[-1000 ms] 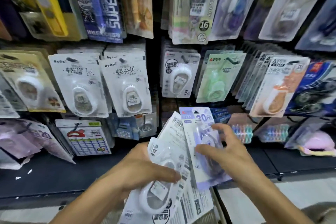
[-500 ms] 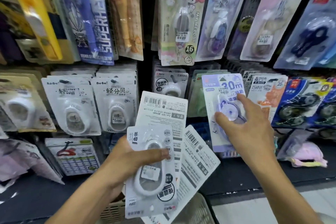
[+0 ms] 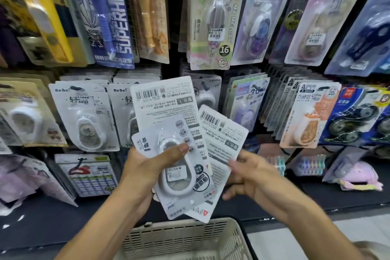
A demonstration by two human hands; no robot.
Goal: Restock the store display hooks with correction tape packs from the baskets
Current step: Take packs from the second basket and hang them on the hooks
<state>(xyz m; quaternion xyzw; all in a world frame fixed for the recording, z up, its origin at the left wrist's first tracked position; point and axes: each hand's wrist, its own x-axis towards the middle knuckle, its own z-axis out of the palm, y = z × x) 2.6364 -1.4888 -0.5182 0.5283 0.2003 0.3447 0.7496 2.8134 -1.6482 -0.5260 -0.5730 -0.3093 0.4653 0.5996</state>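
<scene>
store hooks [image 3: 256, 87] now hold the lilac pack [image 3: 245, 105]; right hand [image 3: 251, 173], back, pinches another from the fan [image 3: 179, 154] the left hand [image 3: 147, 167] grips.

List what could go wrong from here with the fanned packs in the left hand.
1. The left hand pins three white correction tape packs mainly with its thumb; the fan may slip into the beige plastic basket below.
2. The right hand pinches the rightmost back-facing pack; pulling it could drag its neighbours loose.
3. The packs are upside down, so they need turning before hooking.
</scene>
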